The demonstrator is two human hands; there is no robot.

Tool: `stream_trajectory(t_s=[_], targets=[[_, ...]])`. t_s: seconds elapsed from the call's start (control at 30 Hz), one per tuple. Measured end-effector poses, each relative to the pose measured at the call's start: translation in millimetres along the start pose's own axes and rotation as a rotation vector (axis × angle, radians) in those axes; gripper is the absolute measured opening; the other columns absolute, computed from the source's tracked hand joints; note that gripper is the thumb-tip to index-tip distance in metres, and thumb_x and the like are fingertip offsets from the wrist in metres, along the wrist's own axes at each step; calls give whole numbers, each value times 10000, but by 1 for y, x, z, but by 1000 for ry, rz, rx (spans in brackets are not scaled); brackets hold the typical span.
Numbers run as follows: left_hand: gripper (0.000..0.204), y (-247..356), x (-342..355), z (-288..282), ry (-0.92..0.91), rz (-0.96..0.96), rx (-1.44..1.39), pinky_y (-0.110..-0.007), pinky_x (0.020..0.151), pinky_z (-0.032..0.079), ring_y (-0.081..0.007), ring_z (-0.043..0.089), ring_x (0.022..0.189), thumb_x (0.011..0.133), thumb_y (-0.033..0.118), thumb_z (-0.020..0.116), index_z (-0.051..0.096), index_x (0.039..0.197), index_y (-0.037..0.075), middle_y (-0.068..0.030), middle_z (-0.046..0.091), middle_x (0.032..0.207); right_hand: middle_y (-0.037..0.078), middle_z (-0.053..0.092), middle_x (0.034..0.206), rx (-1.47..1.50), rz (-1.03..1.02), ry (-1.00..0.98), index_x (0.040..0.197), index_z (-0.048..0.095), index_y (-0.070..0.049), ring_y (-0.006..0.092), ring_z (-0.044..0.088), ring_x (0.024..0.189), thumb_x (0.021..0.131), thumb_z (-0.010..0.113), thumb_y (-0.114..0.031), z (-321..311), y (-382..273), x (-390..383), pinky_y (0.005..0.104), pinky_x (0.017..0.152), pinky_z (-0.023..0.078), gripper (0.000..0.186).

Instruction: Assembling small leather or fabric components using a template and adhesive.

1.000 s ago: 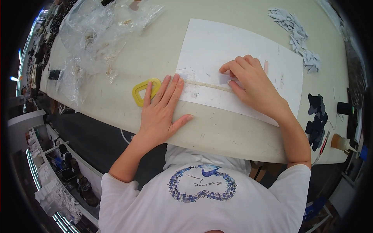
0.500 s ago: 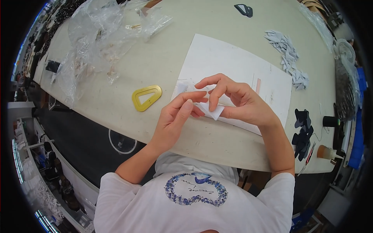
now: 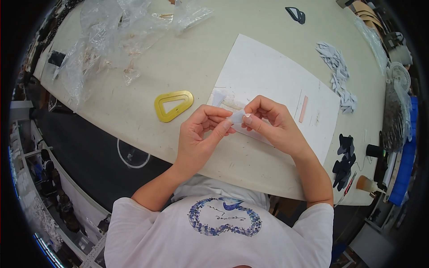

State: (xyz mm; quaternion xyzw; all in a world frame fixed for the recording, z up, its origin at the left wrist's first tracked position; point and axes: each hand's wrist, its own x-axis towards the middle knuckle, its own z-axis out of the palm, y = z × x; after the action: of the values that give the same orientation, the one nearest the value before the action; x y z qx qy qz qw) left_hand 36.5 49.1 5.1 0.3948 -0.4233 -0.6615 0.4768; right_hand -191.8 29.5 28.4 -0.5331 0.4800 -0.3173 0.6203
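My left hand (image 3: 196, 136) and my right hand (image 3: 277, 129) both pinch a small pale white piece (image 3: 237, 118) between thumb and fingertips, over the near left part of a large white board (image 3: 259, 62) on the table. Beneath and behind the fingers, a narrow beige strip (image 3: 229, 103) lies on the board, with a pale translucent scrap (image 3: 217, 98) at its left end. A thin pink strip (image 3: 303, 109) lies on the board's right. A yellow rounded triangular template (image 3: 182, 100) sits left of my hands.
Crumpled clear plastic (image 3: 103, 40) covers the back left. On the right are piled grey-white cut pieces (image 3: 337, 62), dark pieces (image 3: 344, 163), a black cylinder (image 3: 375, 151), a red cutter (image 3: 350, 183) and an amber container (image 3: 366, 183). A small dark template (image 3: 295, 14) lies at the back.
My left hand has lifted from the board's left edge and moved right to meet my right hand. Both now grip the small white piece, my right fingers having closed further around it.
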Motion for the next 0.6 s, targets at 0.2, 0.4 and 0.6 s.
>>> stream_trajectory(t_s=[0.2, 0.4, 0.6], targets=[[345, 7, -14, -23, -61, 174, 714, -359, 893, 561, -191, 739, 1038, 983, -8, 762, 711, 1322, 38, -98, 772, 1125, 23, 722, 866, -331, -62, 129, 962, 763, -41, 133, 635, 830, 985, 811, -222, 1, 0, 19, 310, 796, 512, 188], [513, 4, -23, -38, -215, 508, 1303, -432, 1069, 461, -307, 621, 1317, 902, 50, 767, 723, 1412, 69, -100, 688, 1415, 53, 702, 748, -725, -174, 220, 895, 782, -38, 193, 624, 757, 930, 826, -196, 10, 2, 38, 361, 737, 511, 168], [555, 1, -28, -36, -217, 462, 1321, -451, 1130, 401, -297, 584, 1379, 935, 58, 706, 692, 1489, 81, -107, 645, 1483, 69, 733, 757, -638, -46, 235, 918, 790, -21, 172, 625, 667, 940, 823, -202, 9, 2, 44, 337, 643, 501, 185]])
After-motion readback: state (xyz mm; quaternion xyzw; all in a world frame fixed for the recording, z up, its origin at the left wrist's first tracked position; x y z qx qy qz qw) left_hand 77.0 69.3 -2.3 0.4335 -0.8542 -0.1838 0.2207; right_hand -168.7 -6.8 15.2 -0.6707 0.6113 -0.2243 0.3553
